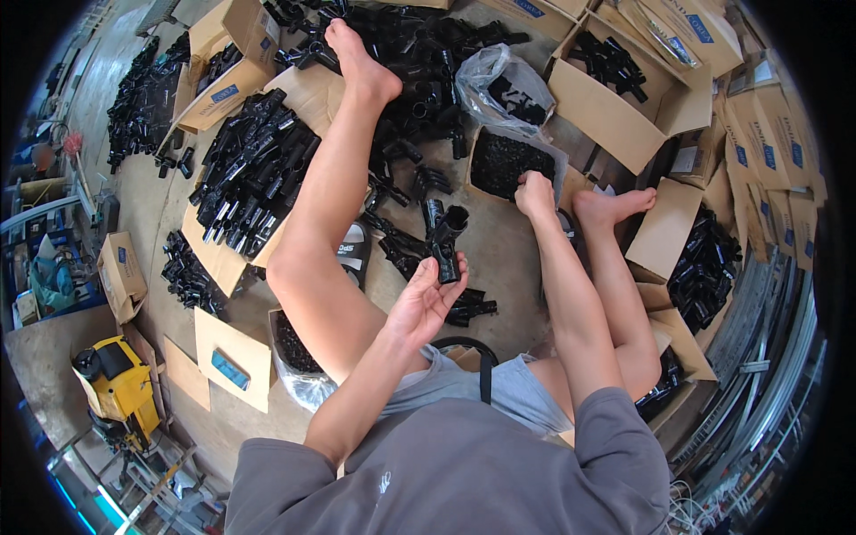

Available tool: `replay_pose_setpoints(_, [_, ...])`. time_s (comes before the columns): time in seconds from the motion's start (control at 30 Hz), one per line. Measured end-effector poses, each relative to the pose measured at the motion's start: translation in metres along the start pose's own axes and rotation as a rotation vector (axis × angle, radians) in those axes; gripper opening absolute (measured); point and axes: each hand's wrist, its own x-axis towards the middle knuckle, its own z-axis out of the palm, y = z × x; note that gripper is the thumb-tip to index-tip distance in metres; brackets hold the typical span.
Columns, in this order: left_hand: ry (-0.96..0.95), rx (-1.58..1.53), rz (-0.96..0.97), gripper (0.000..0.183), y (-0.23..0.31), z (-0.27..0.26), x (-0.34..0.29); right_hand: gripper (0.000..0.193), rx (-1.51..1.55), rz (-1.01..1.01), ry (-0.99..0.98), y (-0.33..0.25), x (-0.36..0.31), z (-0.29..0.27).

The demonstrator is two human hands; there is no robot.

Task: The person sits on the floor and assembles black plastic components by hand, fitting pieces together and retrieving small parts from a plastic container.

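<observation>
My left hand [424, 301] is closed around the lower end of a glossy black branched pipe fitting [446, 234], its wide round opening facing up. My right hand [535, 194] is over the near right part of a small open box [561, 165] filled with small black pieces [506, 163]. Its fingers are curled together, and what they pinch, if anything, is hidden. More black fittings [401, 245] lie on the floor just left of the held one, between my legs.
A large heap of black fittings [254, 169] lies on cardboard at left. A clear plastic bag [504, 85] with black pieces stands beyond the small box. Open cartons [615, 125] stand at right, near metal pipes [758, 357]. A phone [230, 369] rests on cardboard beside a yellow machine [120, 379].
</observation>
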Motion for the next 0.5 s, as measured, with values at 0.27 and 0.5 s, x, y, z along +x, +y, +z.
replay_pose_setpoints(0.27, [0.022,0.075,0.06,0.014,-0.002,0.002,0.0,0.019,0.234,-0.272,0.103,0.021,-0.033,-0.017])
replay_pose_setpoints(0.5, [-0.003,0.221,0.186,0.016,-0.019,0.016,0.0,0.018,1.028,-0.318,-0.06,-0.053,-0.179,-0.086])
